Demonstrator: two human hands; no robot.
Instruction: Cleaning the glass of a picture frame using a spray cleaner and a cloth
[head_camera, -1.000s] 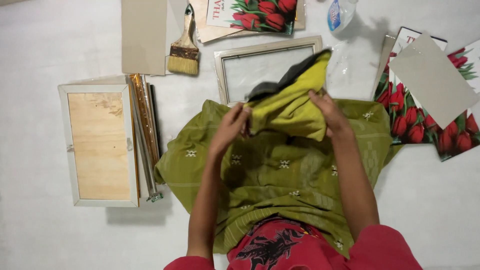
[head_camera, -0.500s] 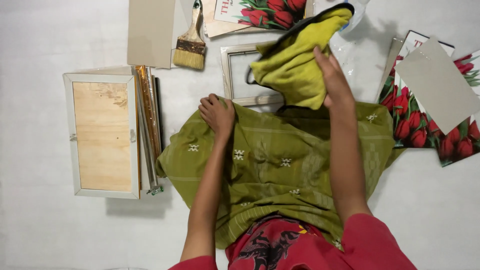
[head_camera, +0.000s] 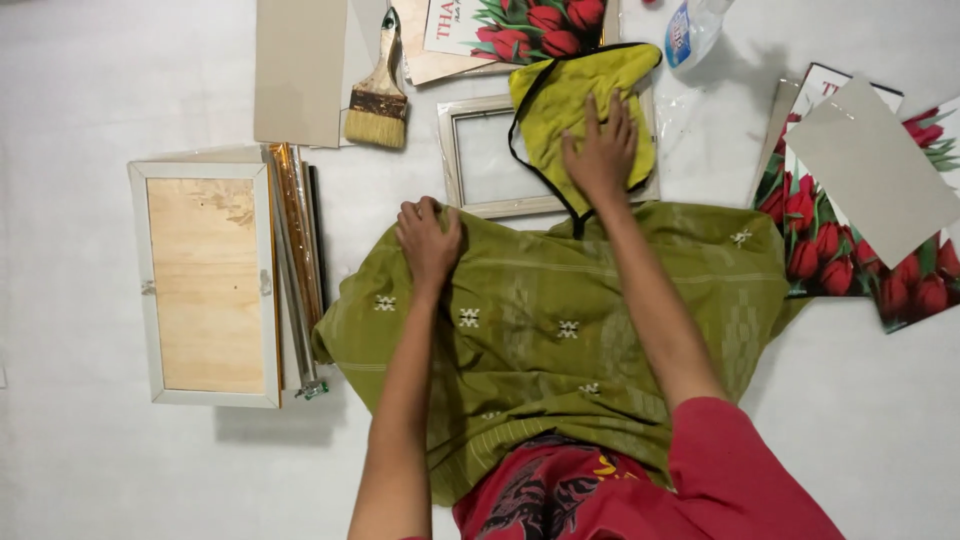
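Right hand (head_camera: 600, 150) flat on cloth (head_camera: 585, 105), atop glazed frame (head_camera: 480, 160). Left hand (head_camera: 428, 238) nearer, on draped fabric (head_camera: 560, 330) over lap. Left of frame: brush (head_camera: 376, 105), beside cardboard sheet (head_camera: 300, 70). Far left: backed frame (head_camera: 205, 285) face down, mouldings (head_camera: 295, 260) along its right edge. Behind cloth: flower print (head_camera: 520, 25), bottle (head_camera: 690, 30). Far right: prints (head_camera: 830, 240) under grey board (head_camera: 870, 165).

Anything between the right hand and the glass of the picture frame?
Yes. A yellow cloth lies flat under the right hand, covering the right part of the picture frame. The left hand rests apart, on the green fabric.
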